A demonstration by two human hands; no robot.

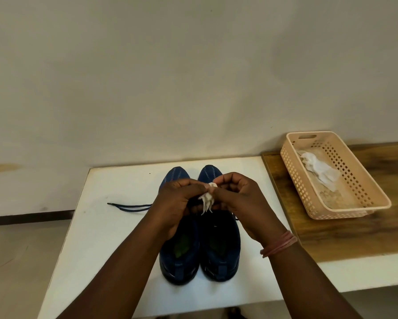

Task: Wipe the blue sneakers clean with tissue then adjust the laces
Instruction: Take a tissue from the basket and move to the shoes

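We pinch the tissue between left hand and right hand above the blue sneakers, centred on the white table, whose left side lies bare beyond one lace.

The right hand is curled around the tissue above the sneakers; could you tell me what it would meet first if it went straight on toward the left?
Probably the left hand: both hands pinch the same tissue, so the right hand is nearly against it already.

Bare forearms; right wrist — pink thread bands
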